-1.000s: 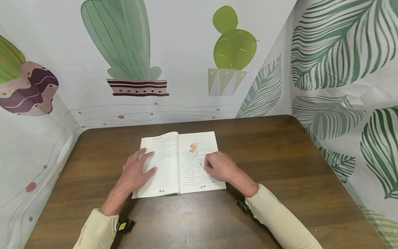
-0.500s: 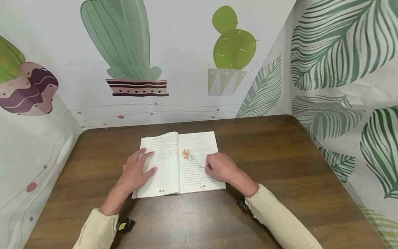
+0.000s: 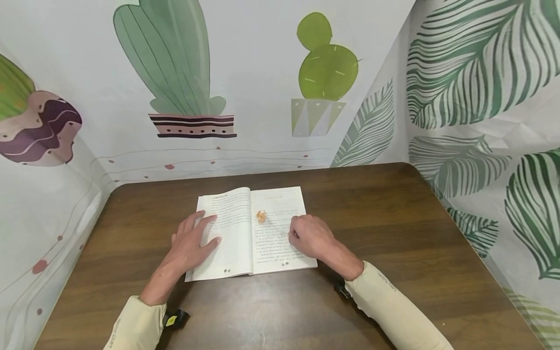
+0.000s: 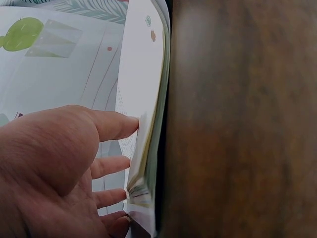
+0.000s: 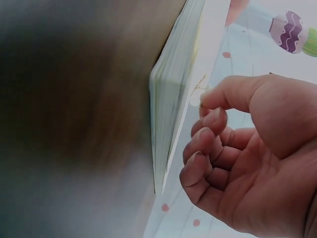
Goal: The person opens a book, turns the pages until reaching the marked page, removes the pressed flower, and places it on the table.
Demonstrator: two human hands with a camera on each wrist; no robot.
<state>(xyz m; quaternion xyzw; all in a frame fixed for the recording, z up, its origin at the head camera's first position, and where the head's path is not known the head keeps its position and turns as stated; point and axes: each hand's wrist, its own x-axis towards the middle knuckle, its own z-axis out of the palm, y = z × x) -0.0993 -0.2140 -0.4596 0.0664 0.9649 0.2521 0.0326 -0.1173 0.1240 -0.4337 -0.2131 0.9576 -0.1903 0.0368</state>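
An open book (image 3: 227,248) lies on the table, with printed text on both pages. My left hand (image 3: 189,240) rests on its left page, fingers spread, thumb and fingertips on the paper in the left wrist view. Over the right page is a dried flower (image 3: 261,216) with a small orange head and a thin, faint stem pointing toward my right hand (image 3: 311,236). In the right wrist view, that hand's thumb and forefinger pinch the end of the flower's stem (image 5: 199,85), close above the page. Its other fingers are curled in.
The dark wooden table (image 3: 376,209) extends around the book on all sides. Behind it stands a wall covering (image 3: 262,97) printed with cacti and leaves. Black straps (image 3: 176,319) sit at both wrists, by the cream sleeves (image 3: 139,323).
The flower's head has swung left and slightly down, toward the book's middle fold, while my right hand has stayed nearly in place. My left hand has kept its position on the left page.
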